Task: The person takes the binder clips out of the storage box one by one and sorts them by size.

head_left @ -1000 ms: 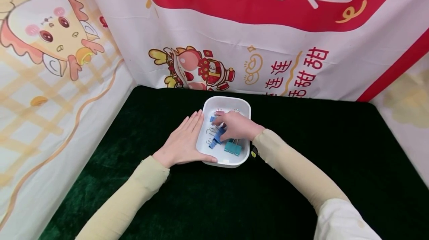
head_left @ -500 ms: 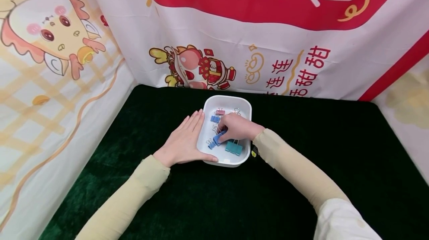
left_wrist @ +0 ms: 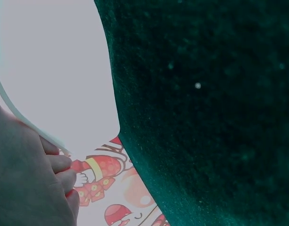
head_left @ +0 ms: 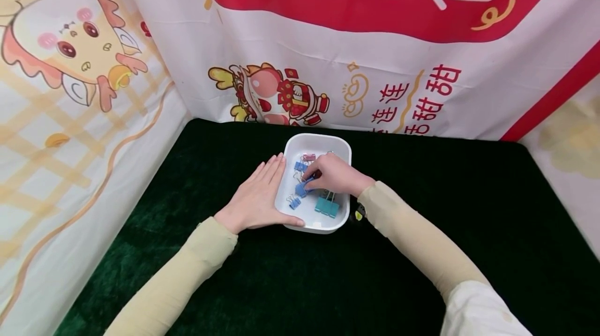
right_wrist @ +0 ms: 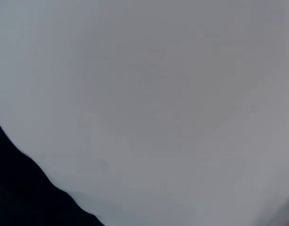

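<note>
A white plastic tray (head_left: 320, 230) with rounded corners holds several binder clips. My left hand (head_left: 255, 198) lies along its left side with fingers straight, the thumb stretched over the near rim. In the left wrist view, the left hand (left_wrist: 26, 174) is against the tray's pale outer wall (left_wrist: 59, 70). Inside the tray, my right hand (head_left: 338, 174) pinches a blue binder clip (head_left: 301, 189) between thumb and fingers. A small blue clip (head_left: 294, 202) lies nearer the left thumb. A large teal clip (head_left: 326, 207) sits below the right hand, which partly hides the clips behind it.
Toward the tray's far end lie another blue clip (head_left: 300, 166) and a pink clip (head_left: 309, 157). The table wears a dark green cloth (head_left: 300, 284). A printed white-and-red curtain (head_left: 290, 39) hangs behind. A white surface (right_wrist: 149, 103) fills most of the right wrist view.
My right hand has shifted slightly, and the pinched blue clip has come away from the small blue clip beside it. The left hand and tray stay in place.
</note>
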